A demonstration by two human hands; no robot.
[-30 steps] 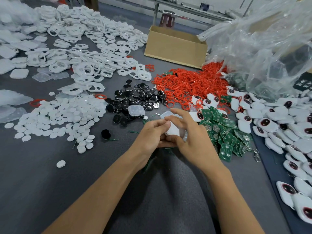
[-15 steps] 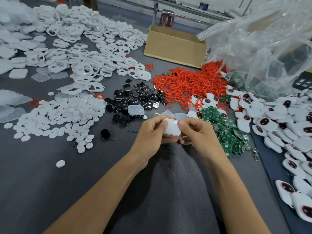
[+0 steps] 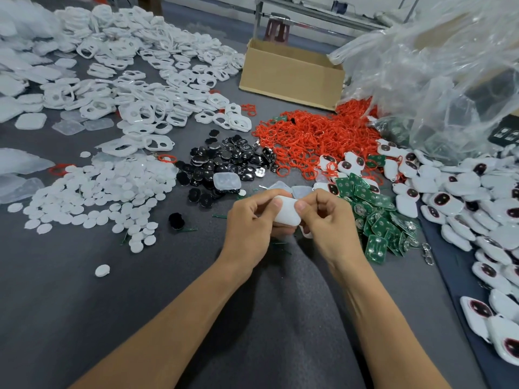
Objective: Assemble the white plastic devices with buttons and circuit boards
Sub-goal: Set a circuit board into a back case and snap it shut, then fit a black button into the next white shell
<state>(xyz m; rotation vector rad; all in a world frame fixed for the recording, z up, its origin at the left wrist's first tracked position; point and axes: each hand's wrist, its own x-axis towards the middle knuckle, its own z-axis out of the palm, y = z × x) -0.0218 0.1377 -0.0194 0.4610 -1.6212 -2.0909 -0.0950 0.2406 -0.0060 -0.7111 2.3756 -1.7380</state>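
White plastic device (image 3: 287,213): plain back up, long axis apparently running away from the viewer. Pinched between left hand (image 3: 248,228) and right hand (image 3: 327,224), thumbs on top.

I can read no word, number or brand anywhere in front of me. The green circuit boards (image 3: 376,247) heaped towards the right edge of the worktop carry pale marks, too small for me to make out. A dark object (image 3: 505,134) under the clear plastic bag (image 3: 438,80) at the far right corner shows small light patches, too blurred to read. The white plastic device (image 3: 287,213) pinched between my left hand (image 3: 247,226) and right hand (image 3: 328,223) turns a blank shell to me.
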